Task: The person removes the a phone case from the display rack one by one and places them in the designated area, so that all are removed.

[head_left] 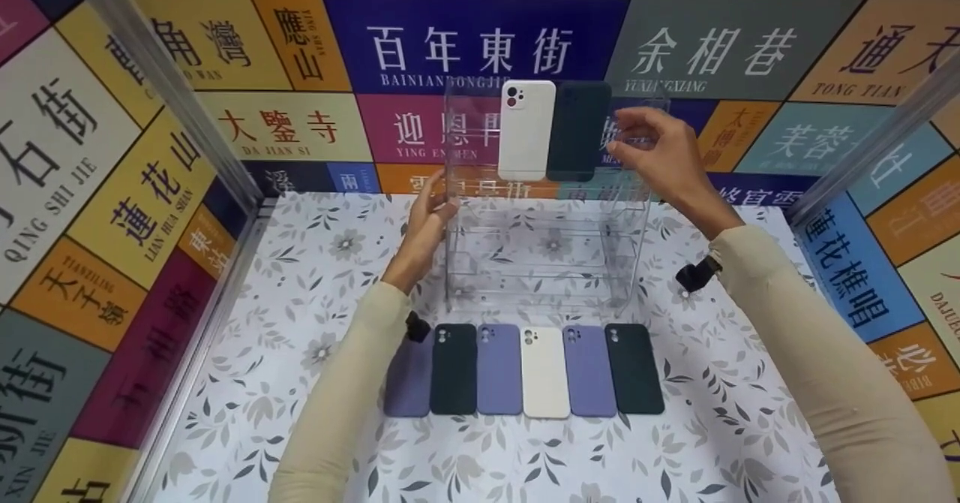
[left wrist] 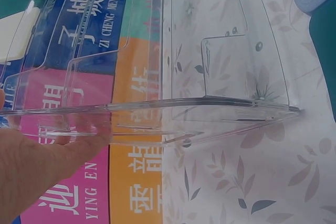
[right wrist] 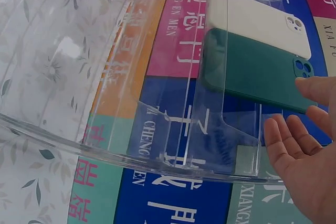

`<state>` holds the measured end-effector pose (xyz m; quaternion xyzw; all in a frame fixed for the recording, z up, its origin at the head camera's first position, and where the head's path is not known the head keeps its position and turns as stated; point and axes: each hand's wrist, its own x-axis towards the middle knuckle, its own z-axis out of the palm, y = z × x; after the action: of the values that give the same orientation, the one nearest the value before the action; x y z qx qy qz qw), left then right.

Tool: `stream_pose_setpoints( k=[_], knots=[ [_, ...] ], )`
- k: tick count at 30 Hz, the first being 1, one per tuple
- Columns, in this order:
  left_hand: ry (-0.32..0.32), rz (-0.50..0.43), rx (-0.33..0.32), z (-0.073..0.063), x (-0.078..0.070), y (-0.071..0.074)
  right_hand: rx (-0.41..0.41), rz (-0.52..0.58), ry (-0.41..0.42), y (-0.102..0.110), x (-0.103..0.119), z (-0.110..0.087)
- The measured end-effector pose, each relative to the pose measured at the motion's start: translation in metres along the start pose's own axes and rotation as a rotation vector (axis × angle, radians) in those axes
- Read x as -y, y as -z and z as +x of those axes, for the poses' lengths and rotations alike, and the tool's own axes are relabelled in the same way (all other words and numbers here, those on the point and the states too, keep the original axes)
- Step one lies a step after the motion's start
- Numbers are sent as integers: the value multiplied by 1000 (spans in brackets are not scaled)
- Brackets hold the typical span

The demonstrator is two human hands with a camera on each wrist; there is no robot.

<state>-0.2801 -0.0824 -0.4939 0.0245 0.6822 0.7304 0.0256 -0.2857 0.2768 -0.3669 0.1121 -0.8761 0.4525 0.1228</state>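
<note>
A clear acrylic tiered display rack (head_left: 448, 263) stands on the table. Its top tier carries a white phone case (head_left: 526, 139) and, directly to the right, a dark green phone case (head_left: 577, 139), both upright with camera cutouts at the top. My left hand (head_left: 426, 221) grips the rack's left side panel; in the left wrist view that hand (left wrist: 47, 166) lies along the panel's edge. Just beside the green case's right edge is my right hand (head_left: 660, 146), fingers loosely bent and nothing held. The right wrist view has its fingers (right wrist: 278, 140) spread close to the green case (right wrist: 252, 66).
In front of the rack lies a row of phone cases: a purple case (head_left: 407, 383) partly behind the left sleeve, a dark green case (head_left: 454, 371), another purple case (head_left: 499, 375), a cream case (head_left: 546, 379), and more purple and green ones. Sign-covered walls enclose the floral table (head_left: 337, 278).
</note>
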Motion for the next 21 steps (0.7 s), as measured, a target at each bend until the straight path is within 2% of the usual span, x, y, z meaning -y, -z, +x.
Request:
stream_pose_setpoints(
  k=[13,21],
  knots=[
    [-3,19,16,1,-1,-2,9,-41,-20,0,7,15],
    [28,15,16,-1,-1,1,8,-42,2,-3,14,22]
  ],
)
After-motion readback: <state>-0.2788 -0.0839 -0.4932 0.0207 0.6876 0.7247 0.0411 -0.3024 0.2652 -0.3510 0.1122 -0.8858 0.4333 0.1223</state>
